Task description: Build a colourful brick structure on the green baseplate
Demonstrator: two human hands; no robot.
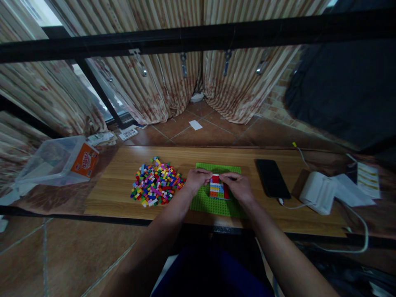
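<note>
A green studded baseplate [204, 206] lies in front of me on the wooden table. On it is a patch of toy bricks [216, 189] in rows of red, white, light blue and orange, with dark red along its right side. My left hand [198, 179] pinches at the upper left corner of this patch. From the other side, my right hand [237, 185] has thumb and fingers closed at the upper right corner. A small white and red toy brick shows between both sets of fingertips. Fingers hide part of the top row.
Left of the baseplate spreads a pile of loose coloured bricks [157, 183]. A clear plastic box [55, 161] with an orange label stands farther left. To the right lie a black phone [272, 178] on a cable and a white charger-like block [318, 193], with papers [355, 189] beyond.
</note>
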